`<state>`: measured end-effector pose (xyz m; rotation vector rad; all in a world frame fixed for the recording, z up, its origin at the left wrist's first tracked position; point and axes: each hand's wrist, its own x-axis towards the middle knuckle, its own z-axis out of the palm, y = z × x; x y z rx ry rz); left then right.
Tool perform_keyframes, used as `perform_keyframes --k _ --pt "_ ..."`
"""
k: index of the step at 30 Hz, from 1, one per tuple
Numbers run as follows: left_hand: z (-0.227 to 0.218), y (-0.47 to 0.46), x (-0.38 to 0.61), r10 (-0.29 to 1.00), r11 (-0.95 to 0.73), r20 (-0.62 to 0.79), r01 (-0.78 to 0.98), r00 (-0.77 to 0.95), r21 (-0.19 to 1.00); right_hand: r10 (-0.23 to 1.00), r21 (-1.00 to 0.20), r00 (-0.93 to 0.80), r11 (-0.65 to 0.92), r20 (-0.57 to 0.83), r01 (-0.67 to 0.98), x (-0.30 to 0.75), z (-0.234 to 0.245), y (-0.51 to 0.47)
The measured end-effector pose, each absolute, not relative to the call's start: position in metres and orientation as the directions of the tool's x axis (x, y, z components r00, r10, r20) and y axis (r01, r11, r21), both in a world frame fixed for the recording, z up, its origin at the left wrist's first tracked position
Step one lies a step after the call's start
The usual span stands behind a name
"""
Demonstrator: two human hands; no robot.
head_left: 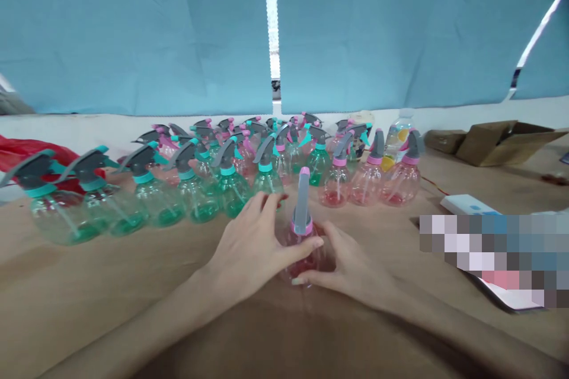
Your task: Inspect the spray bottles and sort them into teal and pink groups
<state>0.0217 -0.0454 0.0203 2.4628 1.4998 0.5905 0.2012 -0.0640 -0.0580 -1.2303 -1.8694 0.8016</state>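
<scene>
A small clear pink spray bottle (303, 220) with a grey trigger head and pink collar stands on the brown table (89, 284) in front of me. My left hand (251, 246) is wrapped round its left side, thumb across the front. My right hand (351, 263) cups its right side, fingertips at its base. Behind it stand several rows of the same bottles: green ones with teal collars (195, 195) at left and middle, pink ones (368, 180) at right.
A red bag (26, 151) lies at the far left. Flattened cardboard boxes (493, 142) sit at back right. A white box (469, 204) and a blurred-out patch lie at right. A drink bottle (395, 142) stands behind the pink row. Blue curtains hang behind.
</scene>
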Motion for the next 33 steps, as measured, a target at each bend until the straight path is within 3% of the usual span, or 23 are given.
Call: perform_keyframes --k 5,10,13,17,23,28,33 --pt "0.013 -0.037 0.015 0.864 -0.486 0.275 0.556 0.422 0.674 0.900 -0.795 -0.336 0.412 0.278 0.445 0.179 -0.056 -0.063" --pt "0.001 -0.030 0.009 0.896 -0.423 0.303 0.413 0.325 0.806 0.893 -0.778 -0.330 0.435 0.307 0.453 0.152 -0.053 -0.058" --pt "-0.004 -0.026 0.004 0.898 -0.433 0.354 0.371 0.263 0.821 0.875 -0.744 -0.343 0.475 0.342 0.470 0.145 -0.057 -0.050" --pt "-0.002 -0.021 0.001 0.895 -0.437 0.368 0.335 0.251 0.835 0.790 -0.654 -0.520 0.584 0.324 0.480 0.163 -0.067 -0.034" --pt "0.003 -0.017 0.003 0.920 -0.371 0.277 0.397 0.276 0.839 0.860 -0.532 -0.471 0.497 0.196 0.686 0.216 -0.094 -0.023" --pt "0.002 -0.009 0.003 0.926 -0.368 0.267 0.477 0.268 0.798 0.855 -0.473 -0.472 0.513 0.213 0.716 0.229 -0.111 -0.024" --pt "0.004 -0.006 0.001 0.914 -0.375 0.254 0.415 0.318 0.829 0.847 -0.447 -0.494 0.527 0.199 0.723 0.227 -0.111 -0.024"
